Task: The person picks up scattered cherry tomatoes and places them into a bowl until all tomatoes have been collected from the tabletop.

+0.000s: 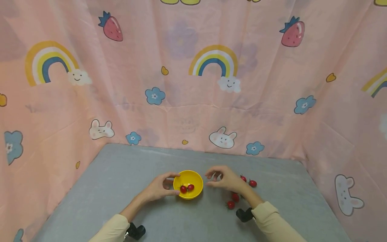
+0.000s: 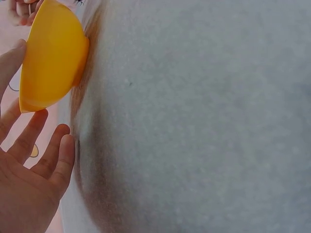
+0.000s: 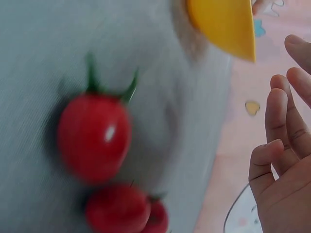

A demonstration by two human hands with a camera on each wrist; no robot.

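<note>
A small yellow bowl stands on the table, with two red cherry tomatoes inside. My left hand holds its left side, thumb and fingertips spread along the rim. In the left wrist view the bowl is seen from the side, the thumb at one part of its edge and fingers at another. Just right of the bowl hovers my right hand, fingers loosely bent around nothing. Beneath and beside the right forearm lie several loose cherry tomatoes; one with a green stem looms large in the right wrist view.
The grey tabletop ends at a pink printed curtain behind and on both sides. A black wrist mount sits under the right sleeve, another by the left sleeve. More cherry tomatoes lie beyond the right forearm.
</note>
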